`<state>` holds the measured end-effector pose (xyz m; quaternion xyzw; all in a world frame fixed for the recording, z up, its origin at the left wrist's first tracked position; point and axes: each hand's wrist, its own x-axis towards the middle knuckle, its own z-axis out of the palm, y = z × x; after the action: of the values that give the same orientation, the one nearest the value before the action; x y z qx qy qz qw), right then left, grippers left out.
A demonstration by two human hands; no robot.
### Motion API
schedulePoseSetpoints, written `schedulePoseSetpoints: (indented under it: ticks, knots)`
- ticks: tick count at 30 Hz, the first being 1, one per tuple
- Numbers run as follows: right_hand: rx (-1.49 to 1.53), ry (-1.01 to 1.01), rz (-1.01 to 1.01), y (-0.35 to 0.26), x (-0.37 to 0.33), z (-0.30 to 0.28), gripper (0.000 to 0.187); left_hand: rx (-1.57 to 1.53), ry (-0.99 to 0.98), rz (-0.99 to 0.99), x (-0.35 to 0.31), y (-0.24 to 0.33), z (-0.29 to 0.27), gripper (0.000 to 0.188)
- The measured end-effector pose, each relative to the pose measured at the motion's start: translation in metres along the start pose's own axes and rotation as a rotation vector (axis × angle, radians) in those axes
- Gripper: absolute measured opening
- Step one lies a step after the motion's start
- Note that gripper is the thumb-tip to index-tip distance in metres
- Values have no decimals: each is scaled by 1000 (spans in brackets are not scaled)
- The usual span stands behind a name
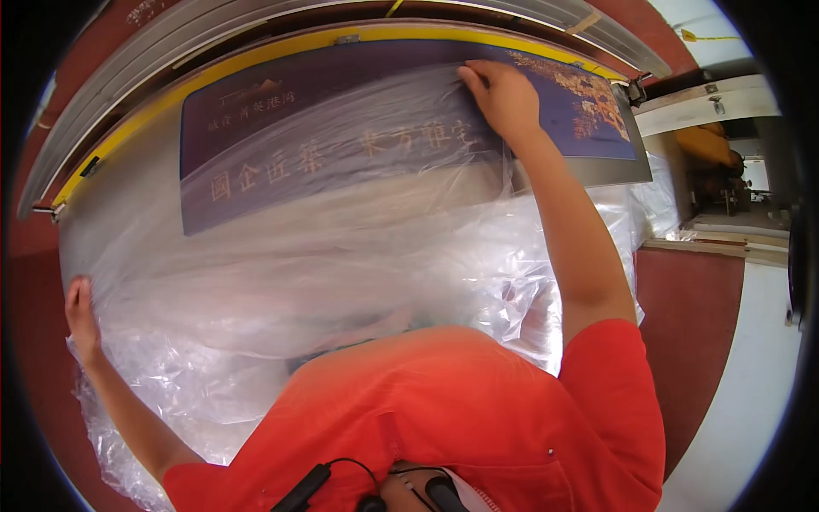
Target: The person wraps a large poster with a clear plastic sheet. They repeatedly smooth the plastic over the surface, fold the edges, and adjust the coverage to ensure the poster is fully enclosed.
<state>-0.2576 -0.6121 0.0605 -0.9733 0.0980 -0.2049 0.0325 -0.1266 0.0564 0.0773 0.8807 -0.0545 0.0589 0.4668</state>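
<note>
A large sheet of clear plastic film (341, 239) lies wrinkled across a wide, dark blue printed panel (200, 154) with gold lettering and a gold tree pattern at its right end. Up near the panel's far edge, my right hand (505, 96) pinches the film's edge between thumb and fingers. Far out to the left, my left hand (81, 317) has its fingers bent round the film at the side of the work surface. The panel's right end shows uncovered, while its left and middle parts show through the film.
A yellow strip (281, 49) runs along the far edge, with grey metal rails (196, 47) behind it. Loose, crumpled film hangs toward me at the near side. Reddish floor (691, 324) shows at the right, beside a white surface (742, 392) and some machinery (717, 154).
</note>
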Motion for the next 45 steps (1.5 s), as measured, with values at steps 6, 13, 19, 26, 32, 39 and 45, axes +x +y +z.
schedulePoseSetpoints:
  ticks: [6,13,19,26,32,39,45]
  knots:
    - [-6,36,445,-15,6,4,31,-237,-119,-74,-49,4,-50,13]
    - [1009,227,570,-22,16,1,20,-499,267,-112,12,37,15,15]
    - [385,368,506,29,28,13,23,55,343,100,126,12,108,25]
    - [921,224,944,56,70,23,28,537,415,-106,205,-2,165,55]
    - [578,206,828,55,63,20,42,524,484,-227,226,-40,160,56]
    - [430,208,888,72,63,25,50,698,361,-78,241,-57,165,47]
    - [825,206,949,97,72,52,53,433,347,-82,237,-71,154,37]
